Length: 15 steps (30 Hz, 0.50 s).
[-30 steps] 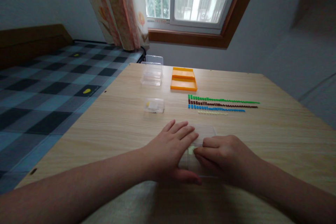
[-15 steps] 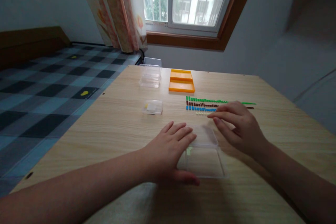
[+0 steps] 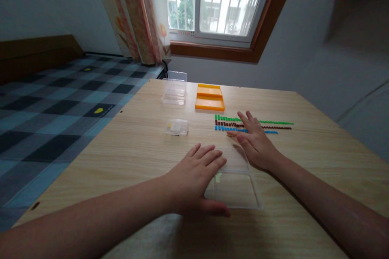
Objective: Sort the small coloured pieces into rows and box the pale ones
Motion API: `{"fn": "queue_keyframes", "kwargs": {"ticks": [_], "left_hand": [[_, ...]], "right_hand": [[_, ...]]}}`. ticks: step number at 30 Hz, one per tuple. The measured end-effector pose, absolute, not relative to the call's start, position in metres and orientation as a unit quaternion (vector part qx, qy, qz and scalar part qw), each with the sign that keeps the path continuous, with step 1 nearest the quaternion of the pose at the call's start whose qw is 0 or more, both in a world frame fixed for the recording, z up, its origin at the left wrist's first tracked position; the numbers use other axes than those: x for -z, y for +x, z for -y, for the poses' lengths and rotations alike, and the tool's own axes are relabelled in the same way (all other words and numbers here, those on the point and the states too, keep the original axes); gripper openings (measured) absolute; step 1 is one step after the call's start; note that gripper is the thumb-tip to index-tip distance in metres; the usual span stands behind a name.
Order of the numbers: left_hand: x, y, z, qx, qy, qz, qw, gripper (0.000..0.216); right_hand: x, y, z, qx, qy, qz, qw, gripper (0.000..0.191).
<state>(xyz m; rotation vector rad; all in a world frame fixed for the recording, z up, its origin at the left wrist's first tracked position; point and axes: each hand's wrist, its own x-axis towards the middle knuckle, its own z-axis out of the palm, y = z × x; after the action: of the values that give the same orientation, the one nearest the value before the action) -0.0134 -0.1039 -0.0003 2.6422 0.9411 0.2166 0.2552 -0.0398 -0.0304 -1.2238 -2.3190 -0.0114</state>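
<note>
My left hand (image 3: 202, 180) lies spread over the left side of an opened clear plastic box (image 3: 237, 206), its fingers reaching onto the lid. A few pale green pieces (image 3: 218, 177) show inside the box. Beyond it, my right hand (image 3: 257, 139) has its fingers apart, index finger and thumb low beside a short row of small cream pieces (image 3: 231, 135), which they partly cover. Three longer rows run under or behind this hand: green pieces (image 3: 225, 118), brown pieces (image 3: 223, 124) and blue pieces (image 3: 223, 128). Whether a tiny piece touches the fingertips is too small to tell.
An open orange case (image 3: 210, 103) stands toward the table's far edge, beside opened clear containers (image 3: 174, 93). A small clear box (image 3: 177, 127) with something white and yellow inside lies left of the rows. A bed with a checked cover (image 3: 60, 125) adjoins the table's left side.
My right hand has shifted left and its fingers have spread, uncovering the right ends of the rows. My left hand stays on the clear box. The view has tilted slightly.
</note>
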Motion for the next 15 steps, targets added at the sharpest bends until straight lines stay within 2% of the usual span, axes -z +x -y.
{"fn": "queue_keyframes", "kwargs": {"ticks": [5,11,15], "left_hand": [[0.0001,-0.0134,0.1039,-0.084,0.925,-0.329,0.168,0.096],[0.0001,-0.0141,0.1043,-0.079,0.927,-0.327,0.164,0.096],[-0.0011,-0.0143,0.1043,-0.080,0.926,-0.328,0.167,0.096]], "right_hand": [[0.0264,0.2543,0.0433,-0.010,-0.431,0.856,0.285,0.045],[0.0273,0.2508,0.0430,0.014,-0.432,0.852,0.297,0.026],[0.0283,0.2487,0.0411,0.020,-0.435,0.850,0.297,0.024]]}}
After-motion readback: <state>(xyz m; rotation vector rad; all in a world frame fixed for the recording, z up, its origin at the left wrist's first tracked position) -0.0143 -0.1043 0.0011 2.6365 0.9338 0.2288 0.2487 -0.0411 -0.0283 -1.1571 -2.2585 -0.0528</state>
